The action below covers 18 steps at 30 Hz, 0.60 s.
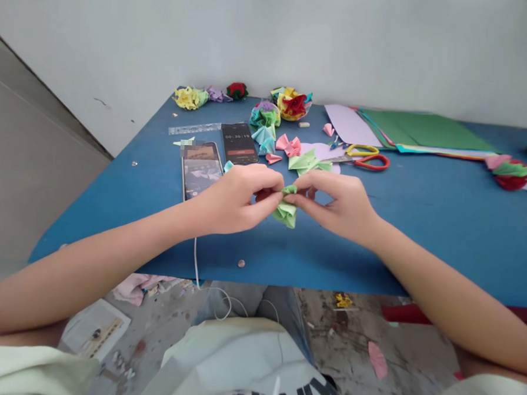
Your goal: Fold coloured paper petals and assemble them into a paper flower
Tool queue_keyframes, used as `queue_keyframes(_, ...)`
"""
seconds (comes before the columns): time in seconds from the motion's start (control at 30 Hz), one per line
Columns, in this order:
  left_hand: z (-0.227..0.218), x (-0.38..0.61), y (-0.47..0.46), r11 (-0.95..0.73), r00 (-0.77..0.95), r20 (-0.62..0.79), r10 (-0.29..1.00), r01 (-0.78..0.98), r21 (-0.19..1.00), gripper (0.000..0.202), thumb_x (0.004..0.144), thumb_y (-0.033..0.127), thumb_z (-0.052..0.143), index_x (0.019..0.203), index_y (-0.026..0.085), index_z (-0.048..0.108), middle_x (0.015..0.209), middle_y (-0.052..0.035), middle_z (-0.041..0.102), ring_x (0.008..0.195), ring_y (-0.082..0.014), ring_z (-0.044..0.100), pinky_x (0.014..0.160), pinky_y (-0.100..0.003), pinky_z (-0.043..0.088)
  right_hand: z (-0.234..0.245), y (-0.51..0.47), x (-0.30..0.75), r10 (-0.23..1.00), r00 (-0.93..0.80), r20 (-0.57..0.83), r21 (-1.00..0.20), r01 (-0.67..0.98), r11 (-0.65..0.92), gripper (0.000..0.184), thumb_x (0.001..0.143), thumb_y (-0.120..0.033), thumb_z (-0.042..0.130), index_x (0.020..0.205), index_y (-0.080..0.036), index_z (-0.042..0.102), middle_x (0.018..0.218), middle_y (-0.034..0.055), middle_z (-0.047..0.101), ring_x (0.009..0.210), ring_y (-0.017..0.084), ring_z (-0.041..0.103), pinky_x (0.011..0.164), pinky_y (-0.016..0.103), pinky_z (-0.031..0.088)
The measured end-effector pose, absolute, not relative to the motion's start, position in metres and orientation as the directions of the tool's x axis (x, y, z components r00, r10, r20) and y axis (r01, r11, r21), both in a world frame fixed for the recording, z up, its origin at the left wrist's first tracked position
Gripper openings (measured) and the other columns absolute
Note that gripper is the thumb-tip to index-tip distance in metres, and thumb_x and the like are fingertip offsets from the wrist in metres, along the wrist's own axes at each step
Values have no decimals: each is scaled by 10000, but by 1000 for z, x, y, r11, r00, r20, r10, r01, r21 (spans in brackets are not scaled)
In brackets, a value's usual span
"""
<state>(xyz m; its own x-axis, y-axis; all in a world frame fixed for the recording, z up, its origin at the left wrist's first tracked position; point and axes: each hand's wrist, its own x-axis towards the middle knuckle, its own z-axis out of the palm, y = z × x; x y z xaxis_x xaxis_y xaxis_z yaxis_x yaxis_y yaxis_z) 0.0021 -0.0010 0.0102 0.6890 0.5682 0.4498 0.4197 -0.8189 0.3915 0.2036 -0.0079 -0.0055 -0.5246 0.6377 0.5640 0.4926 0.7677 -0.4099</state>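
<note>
Between my two hands is a crumpled, pleated piece of light green paper (285, 213), held above the blue table. My left hand (241, 196) pinches its left side between thumb and fingers. From the right, my right hand (338, 204) pinches the same paper, fingertips close to those of the left. Just beyond the hands lies another folded light green paper piece (308, 162). Pink folded pieces (289, 144) and a light blue pleated piece (265, 140) lie behind it. Scissors (367, 157) with yellow and red handles rest to the right.
Two phones (202, 168) (238, 143) lie left of centre, one with a white cable (195, 262) hanging off the front edge. A clear ruler (194, 128) is behind them. Paper flowers (291, 103) line the back; green sheets (430, 131) are stacked at back right.
</note>
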Motion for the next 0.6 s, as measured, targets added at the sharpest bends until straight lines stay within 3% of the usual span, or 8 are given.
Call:
queue_keyframes(0.27,4,5,-4,-844,693,483,535,461,273,119,826,174,439,800,141,549,681,-23,523,657,-129,464,619,-238,370,-10,-11,204,590,-531,608,-320,516,795,106,846,-210,512,860,-202,617,755,-5,659,626,92,573,609,211,462)
queue_keyframes(0.6,-1,5,-4,-863,711,506,488,480,158,222,870,199,382,744,127,551,650,-36,512,643,-135,451,605,-252,366,-12,-14,205,550,-620,560,-213,534,818,173,850,-178,465,969,-178,592,881,46,672,734,133,617,656,237,475)
